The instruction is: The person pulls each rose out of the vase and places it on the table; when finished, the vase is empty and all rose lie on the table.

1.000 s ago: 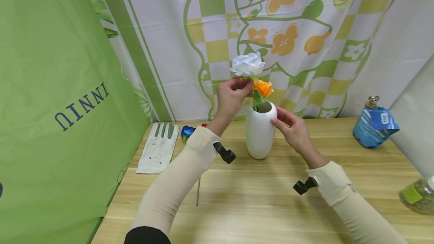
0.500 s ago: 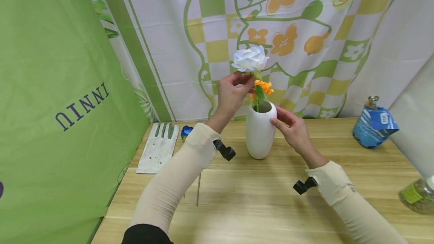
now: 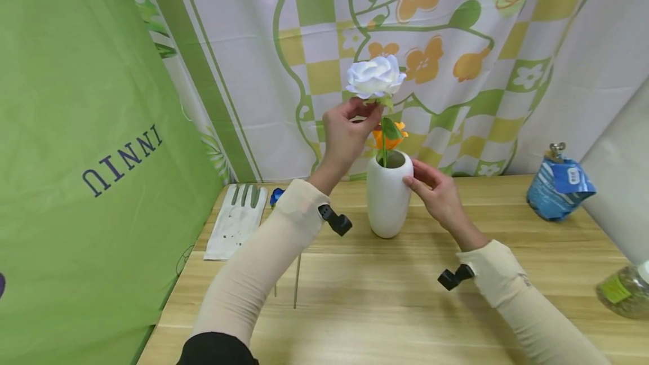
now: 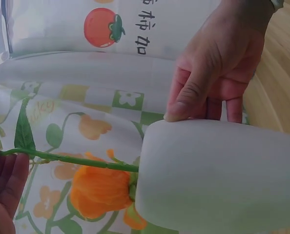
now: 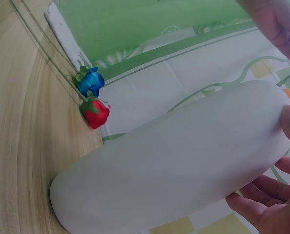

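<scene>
Head view: left hand (image 3: 347,132) pinches white rose (image 3: 376,76) by its near-upright stem; vase (image 3: 389,201) mouth 5 o'clock from the pinch. Right hand (image 3: 440,193) grips vase's 2 o'clock side.

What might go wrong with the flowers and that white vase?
The tall white vase might tip if the right hand eased its grip while the left hand moved the white rose. The green stem could also snag the orange flower, which shows close beside it, just above the vase.
</scene>
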Action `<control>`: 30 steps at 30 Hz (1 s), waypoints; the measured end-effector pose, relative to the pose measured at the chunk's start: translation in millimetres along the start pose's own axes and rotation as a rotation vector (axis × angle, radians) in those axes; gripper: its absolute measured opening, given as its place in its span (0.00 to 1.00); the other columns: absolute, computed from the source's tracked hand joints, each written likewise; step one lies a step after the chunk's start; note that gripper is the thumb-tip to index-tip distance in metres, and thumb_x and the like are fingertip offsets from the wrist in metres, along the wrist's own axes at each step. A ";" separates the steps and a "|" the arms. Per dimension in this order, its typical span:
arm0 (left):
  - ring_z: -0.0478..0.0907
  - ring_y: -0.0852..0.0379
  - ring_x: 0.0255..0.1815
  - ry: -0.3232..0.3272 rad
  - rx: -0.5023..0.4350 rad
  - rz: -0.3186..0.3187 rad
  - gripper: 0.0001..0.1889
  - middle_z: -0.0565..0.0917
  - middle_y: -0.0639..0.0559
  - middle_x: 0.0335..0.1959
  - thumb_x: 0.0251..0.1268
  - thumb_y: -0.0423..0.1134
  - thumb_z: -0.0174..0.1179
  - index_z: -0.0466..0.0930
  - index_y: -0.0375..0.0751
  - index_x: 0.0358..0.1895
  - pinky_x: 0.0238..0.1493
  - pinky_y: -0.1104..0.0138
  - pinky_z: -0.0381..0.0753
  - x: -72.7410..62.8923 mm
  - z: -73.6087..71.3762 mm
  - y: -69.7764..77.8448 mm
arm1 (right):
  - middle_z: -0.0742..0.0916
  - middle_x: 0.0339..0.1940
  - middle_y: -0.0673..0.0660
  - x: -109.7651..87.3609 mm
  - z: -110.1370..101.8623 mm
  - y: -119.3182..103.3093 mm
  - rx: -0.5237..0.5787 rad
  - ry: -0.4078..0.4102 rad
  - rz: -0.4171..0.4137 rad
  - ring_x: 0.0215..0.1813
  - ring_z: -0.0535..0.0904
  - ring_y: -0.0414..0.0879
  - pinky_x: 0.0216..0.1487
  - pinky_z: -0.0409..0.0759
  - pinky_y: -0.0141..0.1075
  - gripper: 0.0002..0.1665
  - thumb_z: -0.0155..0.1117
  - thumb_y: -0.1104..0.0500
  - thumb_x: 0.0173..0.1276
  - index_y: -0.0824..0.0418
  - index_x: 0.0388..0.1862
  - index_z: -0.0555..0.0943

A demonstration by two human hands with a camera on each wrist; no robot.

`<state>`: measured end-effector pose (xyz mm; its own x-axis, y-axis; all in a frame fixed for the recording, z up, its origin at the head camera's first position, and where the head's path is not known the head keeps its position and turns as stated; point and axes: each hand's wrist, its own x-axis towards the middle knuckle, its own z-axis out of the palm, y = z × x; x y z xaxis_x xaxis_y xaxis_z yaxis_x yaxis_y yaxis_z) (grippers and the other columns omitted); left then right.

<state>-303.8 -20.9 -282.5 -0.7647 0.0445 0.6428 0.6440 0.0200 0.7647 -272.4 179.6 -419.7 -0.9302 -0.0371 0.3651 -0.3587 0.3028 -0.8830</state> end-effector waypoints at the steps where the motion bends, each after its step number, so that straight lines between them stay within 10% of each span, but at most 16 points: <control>1: 0.88 0.53 0.30 0.003 0.003 0.010 0.06 0.89 0.32 0.37 0.61 0.28 0.67 0.85 0.25 0.37 0.35 0.65 0.90 0.7 -0.2 1.0 | 0.83 0.62 0.68 0.1 -0.1 0.0 -0.002 0.001 0.000 0.51 0.76 0.19 0.50 0.76 0.13 0.31 0.67 0.56 0.70 0.62 0.70 0.74; 30: 0.87 0.47 0.29 0.036 -0.046 0.157 0.08 0.87 0.29 0.37 0.63 0.27 0.65 0.83 0.23 0.42 0.37 0.61 0.90 24.4 -3.6 51.5 | 0.83 0.63 0.67 -0.6 0.3 0.6 -0.002 -0.001 0.024 0.51 0.76 0.20 0.50 0.76 0.13 0.32 0.67 0.53 0.71 0.61 0.70 0.74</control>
<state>-289.3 -22.4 -227.3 -0.6555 0.0081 0.7551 0.7547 -0.0301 0.6554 -272.1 179.6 -420.6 -0.9385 -0.0307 0.3440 -0.3365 0.3057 -0.8907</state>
